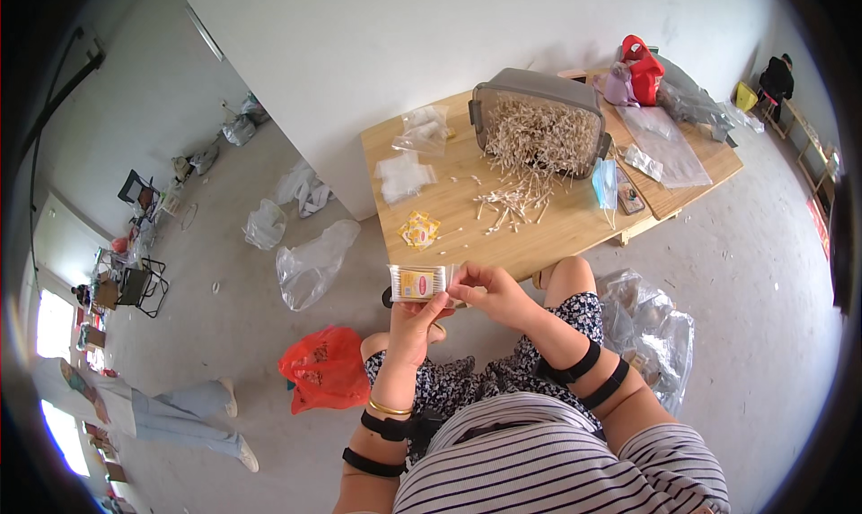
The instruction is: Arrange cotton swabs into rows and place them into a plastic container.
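Left hand grips a small clear packet of cotton swabs from below, fingers closed on it, in front of the low wooden table. Right hand pinches the packet's open end — fingertips together. Loose swabs lie on the table below a tipped grey bin.

On the low wooden table: a grey tub tipped on its side spilling cotton swabs, clear bags, a yellow packet, a blue face mask, a large clear sheet, and a red bag at the far end. On the concrete floor: an orange bag, crumpled clear bags, a clear sack beside the table, and folding chairs by the far wall. A person's legs in light jeans lie at the left.
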`<state>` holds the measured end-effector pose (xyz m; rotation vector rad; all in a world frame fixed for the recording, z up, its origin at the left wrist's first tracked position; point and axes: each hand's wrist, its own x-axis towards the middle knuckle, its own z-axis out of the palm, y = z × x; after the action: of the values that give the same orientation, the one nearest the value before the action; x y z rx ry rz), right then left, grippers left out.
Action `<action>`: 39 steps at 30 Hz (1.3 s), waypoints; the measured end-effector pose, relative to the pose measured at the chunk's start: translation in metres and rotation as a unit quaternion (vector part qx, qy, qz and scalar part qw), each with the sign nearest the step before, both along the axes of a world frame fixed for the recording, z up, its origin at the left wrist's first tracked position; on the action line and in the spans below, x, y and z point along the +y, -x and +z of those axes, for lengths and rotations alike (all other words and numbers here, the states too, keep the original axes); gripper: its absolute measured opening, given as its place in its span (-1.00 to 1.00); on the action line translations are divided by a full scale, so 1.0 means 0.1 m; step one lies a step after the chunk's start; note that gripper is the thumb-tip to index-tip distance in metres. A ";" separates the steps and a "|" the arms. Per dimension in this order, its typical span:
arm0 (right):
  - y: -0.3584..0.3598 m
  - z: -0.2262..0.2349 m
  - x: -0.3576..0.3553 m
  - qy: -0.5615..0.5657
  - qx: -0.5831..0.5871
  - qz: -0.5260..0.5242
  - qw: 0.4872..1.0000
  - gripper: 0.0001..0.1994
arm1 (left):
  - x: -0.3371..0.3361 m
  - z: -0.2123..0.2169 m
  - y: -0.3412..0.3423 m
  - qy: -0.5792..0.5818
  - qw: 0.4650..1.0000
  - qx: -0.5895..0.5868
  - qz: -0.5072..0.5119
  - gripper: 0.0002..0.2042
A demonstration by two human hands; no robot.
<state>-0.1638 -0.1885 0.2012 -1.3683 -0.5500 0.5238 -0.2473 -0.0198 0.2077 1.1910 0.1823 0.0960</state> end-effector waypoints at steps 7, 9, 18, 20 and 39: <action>-0.05 0.08 0.00 -0.018 -0.083 -0.034 0.996 -0.85 | 0.02 -0.02 0.04 0.009 0.999 0.035 -0.021 -0.61; -0.04 0.10 0.01 -0.019 -0.068 -0.032 0.997 -0.86 | 0.01 -0.03 0.03 0.007 0.999 0.036 -0.023 -0.61; -0.26 0.06 -0.12 -0.158 -0.005 -0.143 0.977 -0.89 | -0.07 0.00 -0.03 -0.034 0.998 0.022 -0.052 -0.57; -0.33 0.04 -0.30 -0.100 -0.050 -0.162 0.980 -0.84 | -0.13 -0.04 0.00 -0.009 0.999 0.025 -0.021 -0.53; 0.47 -2.49 -3.40 0.312 0.033 -0.480 0.819 -0.70 | 0.18 -0.79 0.14 -0.248 0.954 0.088 -0.144 -0.52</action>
<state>-0.2113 -0.5288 -0.0478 -2.0168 0.4585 -0.1198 -0.2616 -0.0019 0.1284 1.7181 0.1423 -0.2366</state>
